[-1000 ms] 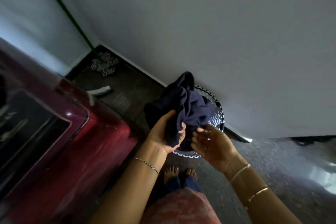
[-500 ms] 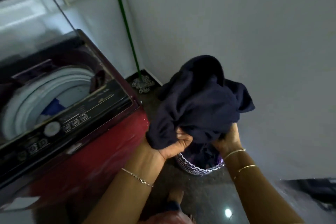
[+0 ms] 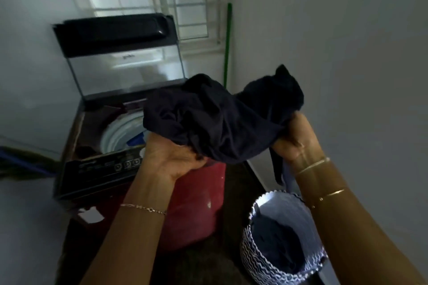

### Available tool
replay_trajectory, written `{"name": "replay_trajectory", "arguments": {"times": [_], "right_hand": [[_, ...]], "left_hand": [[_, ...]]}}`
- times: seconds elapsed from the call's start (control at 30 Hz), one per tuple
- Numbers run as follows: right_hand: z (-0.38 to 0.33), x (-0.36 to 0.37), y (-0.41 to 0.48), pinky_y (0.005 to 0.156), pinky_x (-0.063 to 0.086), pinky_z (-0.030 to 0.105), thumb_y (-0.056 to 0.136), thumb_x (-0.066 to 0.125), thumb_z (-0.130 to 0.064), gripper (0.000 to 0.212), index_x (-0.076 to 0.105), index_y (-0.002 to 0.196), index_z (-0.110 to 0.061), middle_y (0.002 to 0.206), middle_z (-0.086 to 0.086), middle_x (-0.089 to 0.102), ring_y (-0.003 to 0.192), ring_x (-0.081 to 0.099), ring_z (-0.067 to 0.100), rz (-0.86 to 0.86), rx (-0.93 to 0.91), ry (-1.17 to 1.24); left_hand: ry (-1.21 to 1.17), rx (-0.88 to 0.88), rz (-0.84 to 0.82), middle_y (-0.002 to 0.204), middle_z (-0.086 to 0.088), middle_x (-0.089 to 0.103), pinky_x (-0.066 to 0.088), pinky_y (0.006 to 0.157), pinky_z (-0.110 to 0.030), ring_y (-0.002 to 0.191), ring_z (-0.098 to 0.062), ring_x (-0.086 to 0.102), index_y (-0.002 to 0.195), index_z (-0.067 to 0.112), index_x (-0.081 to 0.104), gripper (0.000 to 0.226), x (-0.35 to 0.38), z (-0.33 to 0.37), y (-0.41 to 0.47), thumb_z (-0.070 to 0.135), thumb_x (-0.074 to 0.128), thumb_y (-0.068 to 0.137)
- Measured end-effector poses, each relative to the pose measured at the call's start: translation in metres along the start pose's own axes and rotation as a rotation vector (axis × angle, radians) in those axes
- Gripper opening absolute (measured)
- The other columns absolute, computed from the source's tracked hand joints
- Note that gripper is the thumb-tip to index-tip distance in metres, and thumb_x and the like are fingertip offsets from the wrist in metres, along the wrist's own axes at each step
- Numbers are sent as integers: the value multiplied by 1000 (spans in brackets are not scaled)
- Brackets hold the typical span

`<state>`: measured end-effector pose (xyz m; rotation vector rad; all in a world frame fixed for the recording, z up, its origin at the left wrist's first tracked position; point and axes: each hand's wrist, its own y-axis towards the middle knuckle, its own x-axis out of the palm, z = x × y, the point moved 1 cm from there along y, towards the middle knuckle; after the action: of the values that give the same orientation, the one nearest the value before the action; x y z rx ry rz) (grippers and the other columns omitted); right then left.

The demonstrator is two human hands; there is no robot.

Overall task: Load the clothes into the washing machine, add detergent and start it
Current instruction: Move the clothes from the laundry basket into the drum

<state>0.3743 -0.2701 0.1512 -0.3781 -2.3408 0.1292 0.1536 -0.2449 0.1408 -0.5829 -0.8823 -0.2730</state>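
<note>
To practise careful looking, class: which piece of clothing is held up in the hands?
The dark navy garment, gripped by left hand and right hand; dark clothes lie in the basket, a blue piece in the drum.

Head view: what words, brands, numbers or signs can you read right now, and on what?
No text is legible.
Washing machine lid: small dark mark on the glass, too blurred to read.
Control panel: pale print beside the buttons, too small and blurred to read.
White sticker on the red front: nothing readable.
</note>
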Motion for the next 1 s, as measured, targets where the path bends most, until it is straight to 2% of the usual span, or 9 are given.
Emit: {"name": "replay_trajectory", "arguments": {"times": [0.07,0.1,0.17,0.27,0.4,0.63,0.77,0.87,1.0], "right_hand": [[-7,40,7,101,45,46,80,44,3,54,48,133,1,129,25,54,109,58,36,-112,-27,-92],[-9,61,11,100,46,46,74,42,10,60,47,134,2,127,25,56,108,58,37,-174,-42,-142],[-9,101,20,83,57,38,71,36,20,58,54,124,3,100,19,67,86,67,29,-293,-58,-251],[-1,159,36,60,58,27,72,34,25,45,61,97,0,68,10,69,60,67,20,-410,-63,-369],[21,221,68,63,58,31,70,40,21,45,60,105,1,79,15,65,66,67,24,-483,-29,-471],[69,301,136,84,54,47,68,43,17,54,53,120,10,103,24,59,93,60,37,-521,21,-503],[88,331,174,72,58,40,68,42,18,44,59,105,3,87,17,64,81,64,32,-572,34,-488],[103,343,200,59,56,32,66,40,19,34,59,84,-3,69,11,64,65,65,25,-561,46,-470],[126,341,229,48,52,25,67,38,21,33,56,76,-5,54,6,62,51,63,20,-498,80,-553]], "left_hand": [[-19,38,-12,122,-18,63,42,90,-63,112,-40,56,120,17,62,65,-6,17,-6,68,45,83],[-36,56,-44,118,-20,65,40,89,-68,111,-43,56,118,16,63,67,-7,25,-9,69,45,82],[-93,80,-151,121,-23,64,32,94,-75,116,-46,55,121,13,65,71,-5,41,-15,69,49,81],[-132,140,-217,126,-23,61,32,97,-73,116,-48,56,120,12,68,67,-7,68,-15,64,55,80],[-169,239,-235,131,-18,59,40,96,-66,118,-43,56,128,17,60,64,-25,118,1,63,53,84],[-169,372,-121,127,-16,62,37,102,-62,113,-39,61,132,19,57,67,-61,210,38,63,54,82],[-209,395,-114,127,-14,63,49,87,-60,103,-37,66,133,18,57,64,-77,252,61,57,55,82],[-206,384,-107,111,-16,70,55,73,-58,88,-36,71,124,15,62,56,-86,274,77,56,49,88],[-157,327,6,95,-17,74,58,65,-53,77,-34,73,109,11,66,49,-102,285,104,53,49,91]]}}
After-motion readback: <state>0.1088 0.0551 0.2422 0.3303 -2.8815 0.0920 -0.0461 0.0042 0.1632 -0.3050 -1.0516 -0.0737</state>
